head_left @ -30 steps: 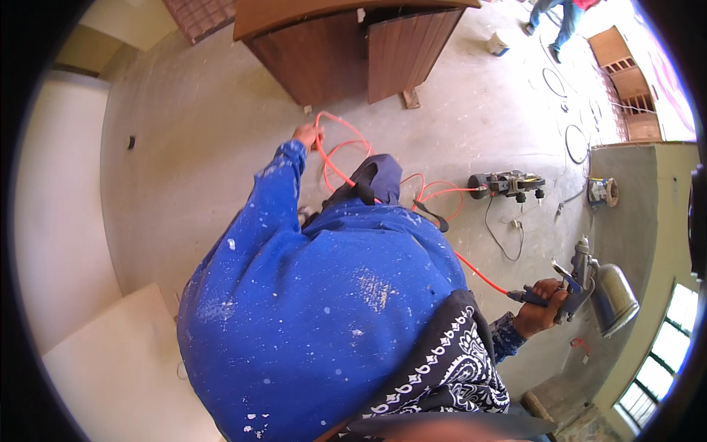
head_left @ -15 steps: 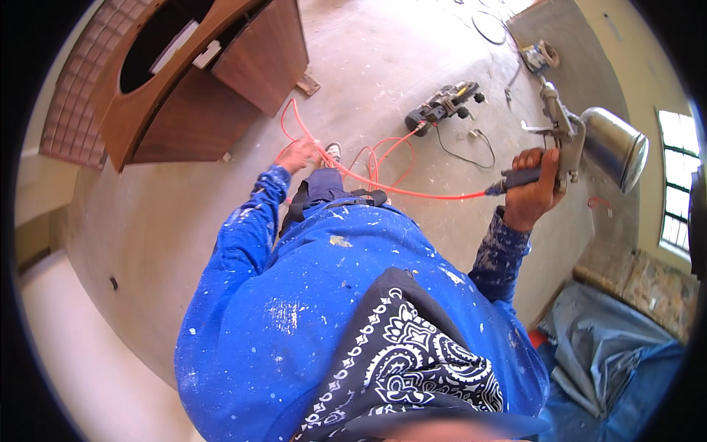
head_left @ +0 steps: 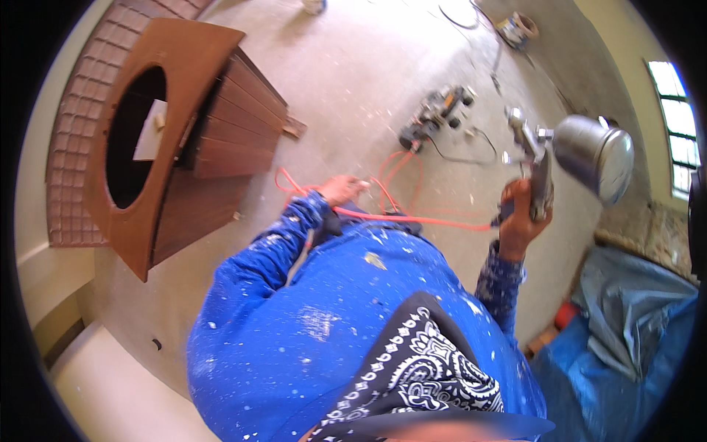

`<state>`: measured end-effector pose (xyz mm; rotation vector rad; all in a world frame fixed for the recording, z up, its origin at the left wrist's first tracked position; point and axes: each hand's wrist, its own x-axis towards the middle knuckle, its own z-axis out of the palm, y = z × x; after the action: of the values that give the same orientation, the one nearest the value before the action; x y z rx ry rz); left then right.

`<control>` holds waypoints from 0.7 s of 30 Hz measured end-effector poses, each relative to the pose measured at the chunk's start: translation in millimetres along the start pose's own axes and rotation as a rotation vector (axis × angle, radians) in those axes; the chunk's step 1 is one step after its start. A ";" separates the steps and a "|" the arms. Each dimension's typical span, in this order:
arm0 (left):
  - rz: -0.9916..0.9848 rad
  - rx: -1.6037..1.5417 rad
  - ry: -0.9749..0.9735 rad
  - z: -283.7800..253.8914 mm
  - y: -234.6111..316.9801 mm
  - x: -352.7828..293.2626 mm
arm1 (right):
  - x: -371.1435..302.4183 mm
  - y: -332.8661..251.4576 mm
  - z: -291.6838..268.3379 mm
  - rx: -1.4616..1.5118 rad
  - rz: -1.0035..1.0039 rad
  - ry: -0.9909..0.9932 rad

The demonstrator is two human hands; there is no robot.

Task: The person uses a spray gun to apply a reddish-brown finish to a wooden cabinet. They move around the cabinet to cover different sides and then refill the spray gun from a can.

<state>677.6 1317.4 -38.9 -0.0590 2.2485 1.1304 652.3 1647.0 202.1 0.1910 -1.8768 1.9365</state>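
My right hand (head_left: 521, 210) is closed round the grip of a metal spray gun (head_left: 541, 169), raised at the right. A silver paint cup (head_left: 595, 155) is fixed to the gun. A thin orange-red air hose (head_left: 434, 221) runs from below the grip across my front to my left hand (head_left: 342, 190). The left fingers are curled over the hose in front of my waist; their undersides are hidden. A loop of the hose sticks out beside the left wrist.
A brown wooden cabinet-like piece (head_left: 213, 147) with an oval opening stands at the left, by stacked tiles (head_left: 74, 162). A small compressor (head_left: 434, 114) with a black cable lies ahead. A paint bucket (head_left: 518, 31) stands farther off. Blue tarpaulin (head_left: 626, 317) lies at the lower right.
My left hand has moved right and closer to my body. The spray gun has turned and come slightly left. My view has shifted, showing more of the wooden piece's opening.
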 end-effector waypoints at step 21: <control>0.425 -2.007 0.343 49.3 169.5 9.2 | 48.5 161.4 -39.1 0.020 -0.091 -1.140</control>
<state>644.0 1463.4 54.9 -0.5810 0.3989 3.1832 552.5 1697.5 70.2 1.6283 -2.3651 1.9116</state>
